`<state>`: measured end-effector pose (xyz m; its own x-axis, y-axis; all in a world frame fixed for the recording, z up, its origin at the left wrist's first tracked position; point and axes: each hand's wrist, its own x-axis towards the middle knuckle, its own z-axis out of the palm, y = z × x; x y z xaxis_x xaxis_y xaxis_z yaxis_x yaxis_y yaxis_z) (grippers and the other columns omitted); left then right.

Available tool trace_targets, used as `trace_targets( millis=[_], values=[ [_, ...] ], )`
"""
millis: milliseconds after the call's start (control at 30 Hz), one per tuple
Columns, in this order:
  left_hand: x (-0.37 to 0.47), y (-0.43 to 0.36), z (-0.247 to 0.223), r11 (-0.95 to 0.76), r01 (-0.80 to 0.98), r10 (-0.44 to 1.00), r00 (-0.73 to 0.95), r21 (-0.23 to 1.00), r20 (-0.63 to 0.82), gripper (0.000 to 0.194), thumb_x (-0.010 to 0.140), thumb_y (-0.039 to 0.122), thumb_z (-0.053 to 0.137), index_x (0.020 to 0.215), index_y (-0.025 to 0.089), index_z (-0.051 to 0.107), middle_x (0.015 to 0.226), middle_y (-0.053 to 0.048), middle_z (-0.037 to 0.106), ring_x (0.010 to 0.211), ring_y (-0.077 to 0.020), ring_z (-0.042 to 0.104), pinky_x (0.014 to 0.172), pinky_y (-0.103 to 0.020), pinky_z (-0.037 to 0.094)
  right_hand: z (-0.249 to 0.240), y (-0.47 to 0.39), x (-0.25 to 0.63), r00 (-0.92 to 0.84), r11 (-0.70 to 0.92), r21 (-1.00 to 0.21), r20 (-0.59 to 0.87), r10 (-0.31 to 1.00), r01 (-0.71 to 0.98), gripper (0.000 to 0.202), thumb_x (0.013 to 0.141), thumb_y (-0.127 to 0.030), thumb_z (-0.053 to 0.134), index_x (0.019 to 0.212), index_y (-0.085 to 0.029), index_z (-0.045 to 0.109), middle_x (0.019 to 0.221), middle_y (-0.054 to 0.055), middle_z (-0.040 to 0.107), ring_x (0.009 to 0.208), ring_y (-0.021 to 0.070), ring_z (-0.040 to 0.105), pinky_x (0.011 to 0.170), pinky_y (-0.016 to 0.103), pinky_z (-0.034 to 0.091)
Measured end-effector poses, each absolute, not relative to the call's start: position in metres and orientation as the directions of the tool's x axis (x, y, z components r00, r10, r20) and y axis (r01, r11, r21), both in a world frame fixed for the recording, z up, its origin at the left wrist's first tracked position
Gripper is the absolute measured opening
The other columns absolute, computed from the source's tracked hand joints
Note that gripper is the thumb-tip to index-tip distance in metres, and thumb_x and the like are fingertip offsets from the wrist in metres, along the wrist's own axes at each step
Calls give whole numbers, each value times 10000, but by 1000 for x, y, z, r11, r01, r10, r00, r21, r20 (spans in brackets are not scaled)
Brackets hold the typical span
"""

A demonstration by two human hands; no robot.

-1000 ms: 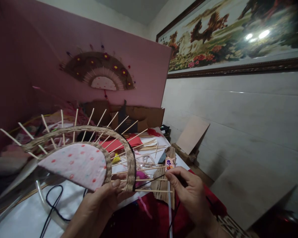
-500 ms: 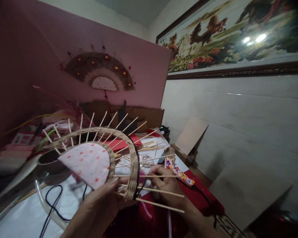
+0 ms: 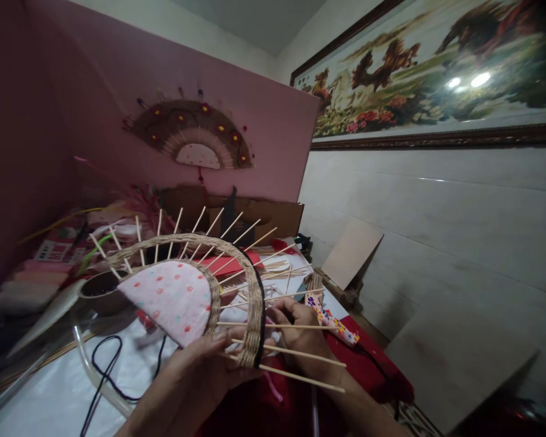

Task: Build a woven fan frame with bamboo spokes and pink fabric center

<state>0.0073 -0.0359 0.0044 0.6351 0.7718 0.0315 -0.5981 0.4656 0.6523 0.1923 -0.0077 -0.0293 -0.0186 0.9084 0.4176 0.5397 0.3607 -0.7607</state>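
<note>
A half-round fan frame (image 3: 253, 291) of woven twine and thin wooden sticks, with a pink spotted half-disc (image 3: 170, 297) at its centre, is held up over the table. My left hand (image 3: 200, 370) grips its lower end, thumb on the front by the half-disc and fingers behind. A black cord runs along the outer edge of the twine band on the right. My right hand (image 3: 300, 334) is behind the sticks at the right, close to that edge, its fingers pinched together; what they hold is hidden.
A finished fan (image 3: 195, 136) hangs on the pink board. Loose sticks, red paper (image 3: 230, 262) and a brown bowl (image 3: 97, 284) lie behind the frame. A flower-patterned tool (image 3: 332, 321) is at right; black cord (image 3: 101, 370) lies at left.
The view has shifted slightly, so most things sit a little further right. The black cord by my right hand now lies closer along the band's edge, and its loose loop no longer shows.
</note>
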Motion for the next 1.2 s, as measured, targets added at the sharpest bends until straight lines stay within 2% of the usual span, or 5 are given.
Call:
trace_targets(
  millis=[167,500,700,900,1200],
  values=[
    [7,-34,1,459,-635,820,572,621,-21,311,848,130,414,963,85,699,1051,-142,692,1006,-256,609,983,-432,370,-34,-6,200,15,363,-818,412,911,447,229,842,-318,535,667,-171,550,596,-18,517,563,107,441,521,216,325],
    [8,-29,-1,412,-546,818,574,729,-33,294,797,154,472,942,70,714,983,-154,718,1000,-282,613,980,-405,361,-11,-5,253,-217,25,-970,79,973,-243,442,676,-546,679,631,-176,442,491,-93,311,407,33,143,380,181,109],
    [10,-32,4,362,-522,837,546,772,-23,248,779,162,517,883,115,737,938,-117,736,936,-250,641,969,-363,369,8,-36,254,-50,291,-948,287,957,129,308,732,-426,673,635,-152,572,541,-27,468,482,75,365,445,202,278],
    [10,-33,4,341,-504,821,571,794,10,329,867,166,412,1050,139,685,1083,-94,694,1119,-243,545,1006,-368,335,14,-79,214,-252,431,-828,359,899,359,184,761,-305,656,627,-180,670,534,3,590,502,113,505,468,213,361],
    [13,-31,2,343,-497,831,556,797,-11,304,841,172,459,1022,150,704,1065,-89,705,1101,-262,561,1020,-395,327,8,-79,196,-501,757,-561,574,648,335,104,790,-146,593,756,-147,691,597,38,678,488,103,570,505,193,425]
  ],
)
